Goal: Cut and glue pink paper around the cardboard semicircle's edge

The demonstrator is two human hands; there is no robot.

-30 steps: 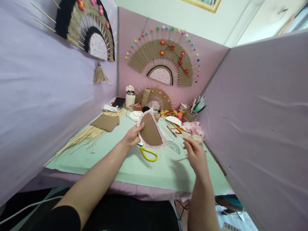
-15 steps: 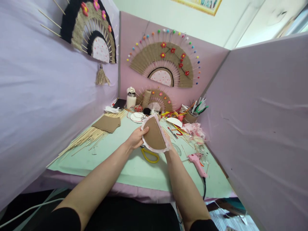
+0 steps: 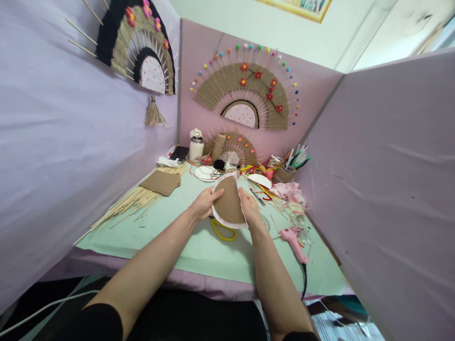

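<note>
Between my hands, above the table, is a half-round piece of brown cardboard point(image 3: 229, 203) with pale pink fabric edging showing around its rim. My left hand point(image 3: 206, 201) grips its left side, thumb lying on the brown face and the other fingers behind it. On the straight right edge, my right hand point(image 3: 249, 208) holds the piece with its thumb along the fabric border. Under the piece lie scissors with a yellow handle point(image 3: 224, 233), their blades mostly hidden. To the right, a pink glue gun point(image 3: 295, 244) rests on the table.
Thin wooden sticks point(image 3: 121, 204) lie at the left under a brown cardboard piece point(image 3: 160, 182). A white bottle point(image 3: 196, 148) and a twine roll point(image 3: 219, 146) stand at the back. A tool pot point(image 3: 284, 174) and crumpled pink fabric point(image 3: 289, 190) sit at the right. Decorated fans point(image 3: 213, 87) hang behind.
My right hand has shifted from behind the cardboard piece to its straight right edge, so its thumb and back now show. The piece has turned slightly; my left hand keeps its hold.
</note>
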